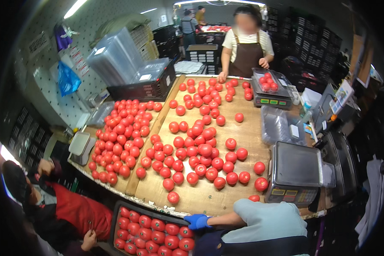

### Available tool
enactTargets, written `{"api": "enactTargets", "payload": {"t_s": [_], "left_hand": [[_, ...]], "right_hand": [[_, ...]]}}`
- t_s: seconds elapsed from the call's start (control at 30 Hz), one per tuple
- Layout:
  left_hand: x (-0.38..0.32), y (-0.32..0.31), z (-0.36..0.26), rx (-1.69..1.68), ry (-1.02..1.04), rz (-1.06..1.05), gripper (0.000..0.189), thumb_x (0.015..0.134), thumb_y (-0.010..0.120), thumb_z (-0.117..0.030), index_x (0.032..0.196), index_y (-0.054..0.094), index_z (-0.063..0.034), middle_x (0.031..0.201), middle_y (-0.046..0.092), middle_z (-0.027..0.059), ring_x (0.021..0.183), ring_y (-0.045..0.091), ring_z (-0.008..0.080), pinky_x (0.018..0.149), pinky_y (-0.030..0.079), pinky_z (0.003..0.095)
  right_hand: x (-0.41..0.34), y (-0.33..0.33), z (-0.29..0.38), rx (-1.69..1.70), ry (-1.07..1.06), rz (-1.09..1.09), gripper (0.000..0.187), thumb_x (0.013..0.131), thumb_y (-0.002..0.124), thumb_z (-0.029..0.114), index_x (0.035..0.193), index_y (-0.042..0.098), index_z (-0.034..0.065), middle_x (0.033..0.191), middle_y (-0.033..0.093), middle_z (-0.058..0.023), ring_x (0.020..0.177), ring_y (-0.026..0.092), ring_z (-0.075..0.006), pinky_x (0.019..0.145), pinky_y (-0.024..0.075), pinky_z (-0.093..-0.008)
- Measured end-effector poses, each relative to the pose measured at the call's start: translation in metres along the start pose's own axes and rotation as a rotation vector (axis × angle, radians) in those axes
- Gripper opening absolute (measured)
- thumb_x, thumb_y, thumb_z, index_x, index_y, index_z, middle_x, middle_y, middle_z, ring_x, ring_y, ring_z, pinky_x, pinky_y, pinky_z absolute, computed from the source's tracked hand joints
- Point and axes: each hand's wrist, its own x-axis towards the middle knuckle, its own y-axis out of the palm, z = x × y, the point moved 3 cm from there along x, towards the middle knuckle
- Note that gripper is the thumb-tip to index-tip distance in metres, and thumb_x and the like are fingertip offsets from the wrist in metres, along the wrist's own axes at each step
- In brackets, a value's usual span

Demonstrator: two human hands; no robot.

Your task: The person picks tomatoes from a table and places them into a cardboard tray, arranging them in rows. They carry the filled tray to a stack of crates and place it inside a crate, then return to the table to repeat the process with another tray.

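My right hand [197, 221], in a blue glove, reaches leftward across my body and grips the corner of a black plastic crate [153, 210]. Rows of red tomatoes [158, 236], many with small stickers, lie in this crate, beside the table's near edge. My left hand is out of view. Before me, loose tomatoes [205, 149] spread over the wooden sorting table [224, 200]. A wooden divider [147, 145] separates them from a dense pile of tomatoes [118, 137] at the left.
Scales [297, 163] stand at the right, with clear plastic trays [273, 126] beyond. A far scale [272, 99] bears a tray of tomatoes. A person in a brown apron [248, 59] stands opposite; another in a red apron [80, 208] is near left. Stacked clear containers [115, 54] stand back left.
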Motion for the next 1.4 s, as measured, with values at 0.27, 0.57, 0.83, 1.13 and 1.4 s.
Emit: {"api": "enactTargets", "payload": {"t_s": [0.27,0.57,0.83,1.13,1.4], "left_hand": [[-0.132,0.012,0.081,-0.648,-0.407,-0.096,0.038,0.09,0.058,-0.032,0.108,0.055,0.0014,0.098,0.06,0.018,0.087,0.057,0.0263,0.078,0.045,0.038],[-0.12,-0.042,0.04,0.325,-0.06,0.155,0.043,0.085,0.058,-0.044,0.093,0.062,-0.0017,0.085,0.062,0.0178,0.074,0.06,0.0285,0.073,0.046,0.0443],[-0.141,-0.04,-0.065,-0.826,0.106,-0.259,0.033,0.096,0.049,-0.023,0.121,0.05,-0.0023,0.109,0.06,0.0093,0.095,0.06,0.0152,0.078,0.049,0.0286],[-0.163,0.04,-0.063,-0.499,-0.001,-0.288,0.043,0.098,0.044,-0.038,0.096,0.064,0.0008,0.086,0.066,0.007,0.078,0.059,0.0135,0.072,0.047,0.0284],[-0.167,0.05,-0.062,-0.227,-0.109,-0.394,0.043,0.097,0.048,-0.037,0.094,0.063,0.0023,0.08,0.066,0.0088,0.075,0.059,0.0148,0.069,0.047,0.0315]], "right_hand": [[-0.001,-0.002,-0.022,-0.167,0.022,0.127,0.057,0.081,0.06,0.042,0.122,0.045,0.0053,0.106,0.058,-0.0284,0.097,0.058,-0.0434,0.084,0.0468,-0.0475],[0.007,-0.015,-0.006,-0.455,-0.071,0.188,0.052,0.077,0.065,0.044,0.11,0.051,0.0061,0.093,0.059,-0.0204,0.087,0.058,-0.0374,0.075,0.0472,-0.0441],[-0.05,0.043,0.128,0.357,0.02,0.34,0.025,0.092,0.056,0.023,0.107,0.056,0.0036,0.1,0.057,-0.0035,0.09,0.055,-0.0142,0.08,0.046,-0.0302],[-0.092,0.113,0.157,0.892,0.278,1.108,0.048,0.095,0.05,0.038,0.133,0.039,0.0102,0.122,0.045,-0.0027,0.116,0.043,-0.0115,0.1,0.0361,-0.0299],[-0.094,0.104,0.127,1.062,0.239,1.226,0.052,0.096,0.049,0.031,0.14,0.032,0.0083,0.129,0.044,-0.0032,0.121,0.042,-0.0124,0.107,0.0321,-0.032]]}}
